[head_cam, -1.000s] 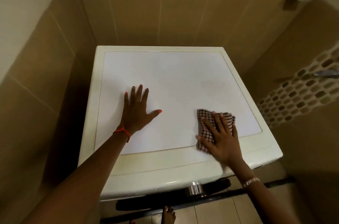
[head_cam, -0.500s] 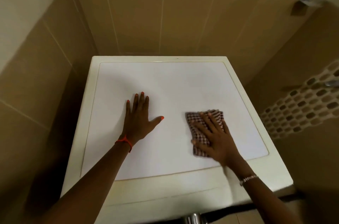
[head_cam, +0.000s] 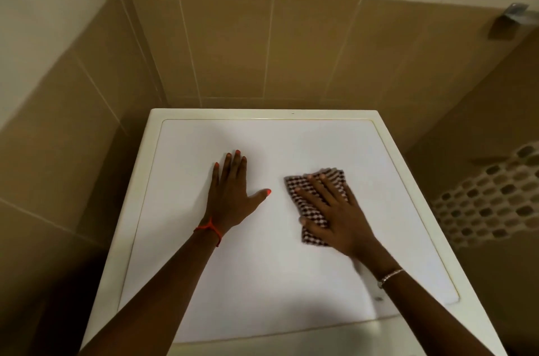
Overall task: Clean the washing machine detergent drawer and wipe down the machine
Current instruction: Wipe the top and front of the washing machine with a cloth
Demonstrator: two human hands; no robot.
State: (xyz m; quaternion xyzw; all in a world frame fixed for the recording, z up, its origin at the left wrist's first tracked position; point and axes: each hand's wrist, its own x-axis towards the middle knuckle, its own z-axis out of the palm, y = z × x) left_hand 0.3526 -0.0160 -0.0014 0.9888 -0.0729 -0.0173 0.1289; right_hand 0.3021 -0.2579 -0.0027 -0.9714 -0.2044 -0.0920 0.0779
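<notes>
1. Forearms, two. They enter from the near edge; elbows are cut off by the frame.
2. Washing machine (head_cam: pixel 262 282), cream with a white inset top, standing in a corner between tiled walls. Only the top panel shows. Its near edge and front face are cut off below the frame, and the near right corner is hidden under the right forearm.
3. Silver bracelet (head_cam: pixel 389 276), right wrist. Red thread band (head_cam: pixel 208 228), left wrist.
4. Right hand (head_cam: pixel 341 221), fingers straight and spread, pressing flat on the cloth right of centre.
5. Checkered cloth (head_cam: pixel 312 236), brown and white, folded, lying on the top panel. Its middle is hidden beneath the right hand; the fold count cannot be made out.
6. Left hand (head_cam: pixel 230 198), palm down on bare panel left of centre, fingers straight, thumb out, holding nothing, apart from the cloth.
7. Tan wall tiles (head_cam: pixel 233 49), far and left.
8. Mosaic band (head_cam: pixel 490 201), right wall, blurred.
9. Metal fitting (head_cam: pixel 516 13), far right, partly cut off; kind unclear.
</notes>
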